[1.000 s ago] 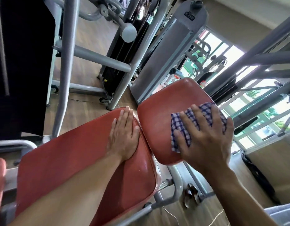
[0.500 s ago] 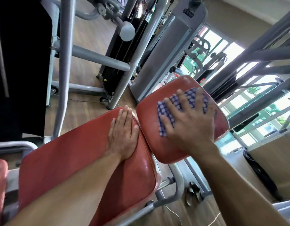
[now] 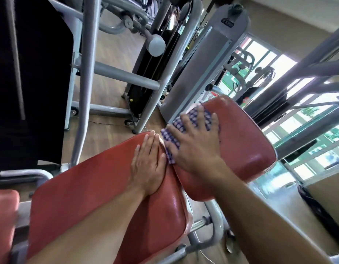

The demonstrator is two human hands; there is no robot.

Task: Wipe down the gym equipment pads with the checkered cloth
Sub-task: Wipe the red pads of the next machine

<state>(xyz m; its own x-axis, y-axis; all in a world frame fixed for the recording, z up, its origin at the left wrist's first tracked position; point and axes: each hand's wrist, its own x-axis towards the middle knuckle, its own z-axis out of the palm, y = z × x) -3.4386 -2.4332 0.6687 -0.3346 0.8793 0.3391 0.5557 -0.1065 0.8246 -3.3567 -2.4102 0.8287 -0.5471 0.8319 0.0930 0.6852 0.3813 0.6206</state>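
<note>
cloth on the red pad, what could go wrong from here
1. The checkered cloth is bunched at the near edge of the tilted pad, beside the gap between the pads; it may slip from under the right hand into that gap.
2. The left hand lies flat on the seat pad, which looks shiny and perhaps damp, so it could slide.

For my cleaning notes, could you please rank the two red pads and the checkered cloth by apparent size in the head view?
1. Near red pad, largest, though nearness to the camera inflates it.
2. Far red pad.
3. Checkered cloth, smallest and partly hidden under the right hand.
</note>
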